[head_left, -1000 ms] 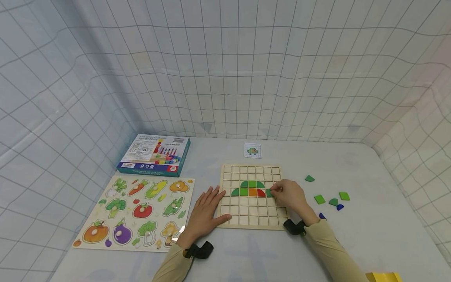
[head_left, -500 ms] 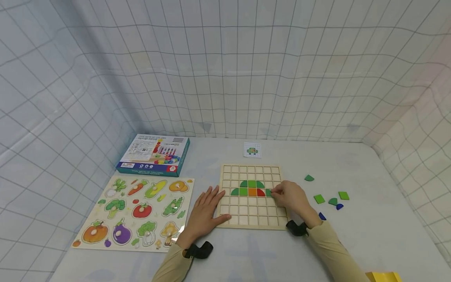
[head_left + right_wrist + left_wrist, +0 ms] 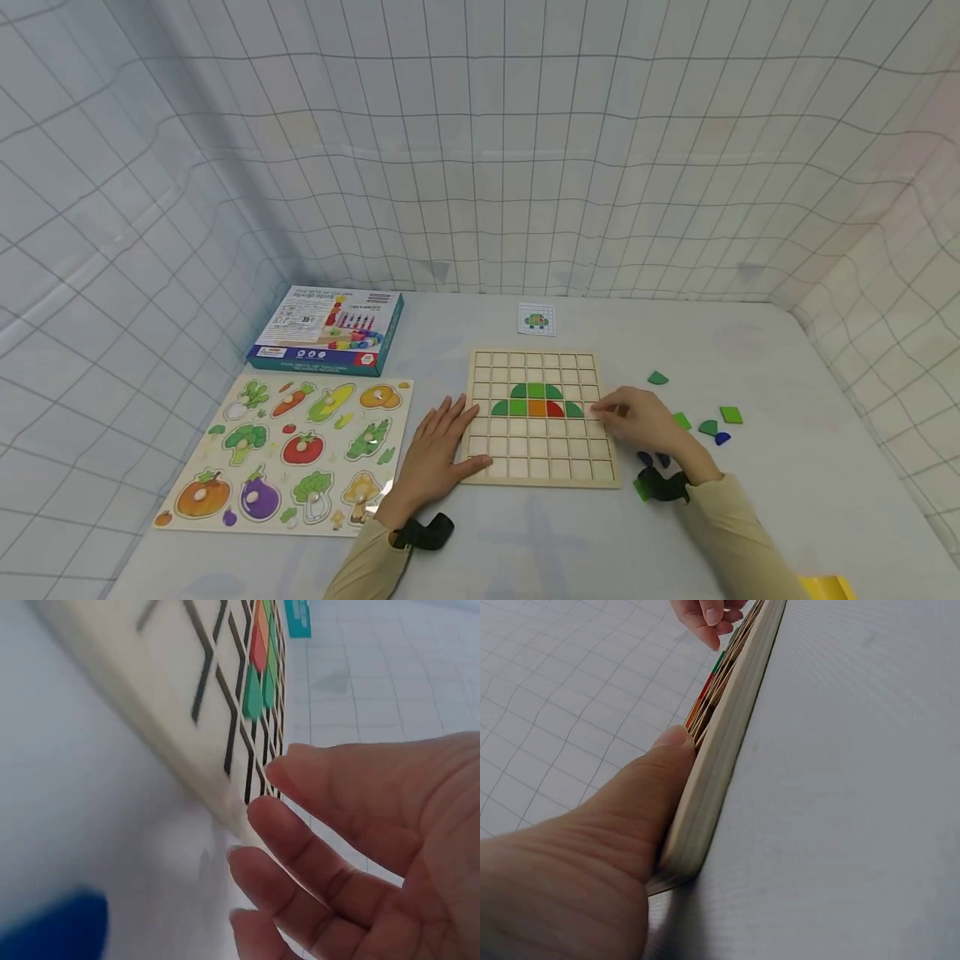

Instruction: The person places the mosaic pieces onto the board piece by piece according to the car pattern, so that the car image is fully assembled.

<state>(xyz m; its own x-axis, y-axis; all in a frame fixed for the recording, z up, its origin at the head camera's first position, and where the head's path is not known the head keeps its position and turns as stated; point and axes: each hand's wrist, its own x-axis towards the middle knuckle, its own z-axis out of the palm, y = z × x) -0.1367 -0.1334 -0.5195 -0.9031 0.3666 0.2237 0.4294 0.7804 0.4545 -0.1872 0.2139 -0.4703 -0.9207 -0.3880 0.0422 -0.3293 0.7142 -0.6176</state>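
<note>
Pale table [image 3: 750,517], gridded sheeting [image 3: 480,167] apparently walls it round.

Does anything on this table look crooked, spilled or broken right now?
Nothing stands out. The coloured tiles sit flush in the wooden grid board, which the left hand steadies. Loose green and blue pieces lie scattered beside the right hand.
</note>
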